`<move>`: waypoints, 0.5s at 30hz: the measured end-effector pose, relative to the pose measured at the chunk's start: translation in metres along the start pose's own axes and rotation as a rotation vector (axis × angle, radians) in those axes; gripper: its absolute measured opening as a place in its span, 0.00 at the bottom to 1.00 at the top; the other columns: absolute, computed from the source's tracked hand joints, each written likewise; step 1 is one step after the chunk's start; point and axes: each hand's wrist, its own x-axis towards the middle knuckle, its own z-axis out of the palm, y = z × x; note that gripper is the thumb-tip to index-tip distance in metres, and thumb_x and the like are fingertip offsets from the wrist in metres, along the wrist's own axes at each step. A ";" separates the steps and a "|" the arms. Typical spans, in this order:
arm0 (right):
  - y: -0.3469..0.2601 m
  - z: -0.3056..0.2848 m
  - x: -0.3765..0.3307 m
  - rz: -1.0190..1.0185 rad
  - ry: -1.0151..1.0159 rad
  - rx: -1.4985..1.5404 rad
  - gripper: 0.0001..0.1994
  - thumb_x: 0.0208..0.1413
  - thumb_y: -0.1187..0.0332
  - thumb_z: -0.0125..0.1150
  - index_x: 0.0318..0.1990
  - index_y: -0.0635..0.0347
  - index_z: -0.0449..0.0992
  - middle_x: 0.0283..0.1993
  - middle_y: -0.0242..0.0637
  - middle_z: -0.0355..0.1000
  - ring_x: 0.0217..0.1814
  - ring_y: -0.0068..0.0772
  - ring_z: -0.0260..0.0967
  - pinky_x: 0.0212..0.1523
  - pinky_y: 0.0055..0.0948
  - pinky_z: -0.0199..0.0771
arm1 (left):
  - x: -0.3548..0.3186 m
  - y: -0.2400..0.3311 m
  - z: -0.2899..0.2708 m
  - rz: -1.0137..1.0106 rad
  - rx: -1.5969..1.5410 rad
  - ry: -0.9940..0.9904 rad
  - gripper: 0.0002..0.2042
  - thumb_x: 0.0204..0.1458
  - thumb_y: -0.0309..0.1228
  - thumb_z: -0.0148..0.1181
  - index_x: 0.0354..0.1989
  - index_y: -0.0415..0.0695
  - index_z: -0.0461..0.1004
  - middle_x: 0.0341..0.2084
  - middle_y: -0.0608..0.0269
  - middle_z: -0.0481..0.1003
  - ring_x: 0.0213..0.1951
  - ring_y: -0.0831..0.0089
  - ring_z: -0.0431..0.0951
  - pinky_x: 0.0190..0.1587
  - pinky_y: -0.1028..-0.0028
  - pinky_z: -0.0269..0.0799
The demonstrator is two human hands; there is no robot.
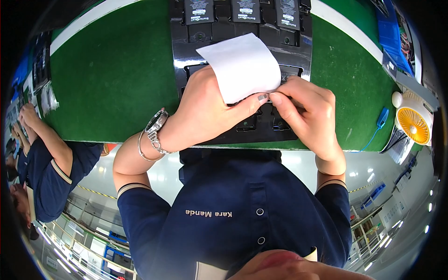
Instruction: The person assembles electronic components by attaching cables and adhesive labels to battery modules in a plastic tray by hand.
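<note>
My left hand (210, 109) holds a curled white paper sheet (245, 67), with its thumb along the sheet's lower edge. The fingers behind the paper are hidden. At the sheet's lower right corner, my right hand (310, 109) is closed in a pinch, thumb against forefinger; whether a small piece is between the fingertips cannot be made out. Both hands are over a black plastic tray (303, 51) with moulded pockets. Flat black battery packs with printed labels lie in its far row: a left one (199, 11), a middle one (246, 10) and a right one (287, 14).
The tray rests on a green table mat (112, 70). To the right stand a small fan with a yellow grille (414, 122), a blue tag on a cord (383, 117) and a blue bin (394, 32). Another person in a dark shirt (51, 177) works at the left.
</note>
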 end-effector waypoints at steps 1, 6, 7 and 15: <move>-0.002 -0.002 0.001 -0.008 0.018 -0.006 0.04 0.51 0.72 0.64 0.28 0.63 0.76 0.22 0.34 0.69 0.18 0.30 0.65 0.19 0.27 0.64 | -0.001 0.000 0.000 -0.030 -0.062 -0.006 0.09 0.47 0.31 0.64 0.37 0.45 0.78 0.29 0.58 0.78 0.30 0.58 0.78 0.34 0.65 0.73; 0.000 -0.002 0.002 -0.050 0.017 -0.073 0.04 0.51 0.73 0.64 0.29 0.61 0.76 0.23 0.34 0.68 0.18 0.34 0.65 0.19 0.29 0.64 | 0.000 0.000 -0.003 -0.056 -0.095 -0.033 0.09 0.48 0.31 0.63 0.38 0.44 0.78 0.28 0.58 0.78 0.30 0.58 0.78 0.35 0.66 0.73; 0.002 -0.001 0.002 -0.067 0.019 -0.092 0.03 0.51 0.73 0.64 0.29 0.61 0.76 0.23 0.34 0.68 0.18 0.35 0.65 0.19 0.29 0.64 | 0.000 0.000 -0.003 -0.076 -0.120 -0.036 0.09 0.48 0.31 0.63 0.38 0.44 0.78 0.29 0.58 0.78 0.30 0.58 0.78 0.35 0.66 0.73; 0.007 0.002 0.001 -0.123 0.024 -0.163 0.05 0.50 0.72 0.65 0.29 0.60 0.74 0.24 0.34 0.68 0.18 0.37 0.66 0.18 0.31 0.64 | 0.000 0.001 -0.002 -0.080 -0.115 -0.031 0.09 0.49 0.31 0.63 0.38 0.43 0.78 0.29 0.57 0.78 0.30 0.58 0.79 0.35 0.66 0.73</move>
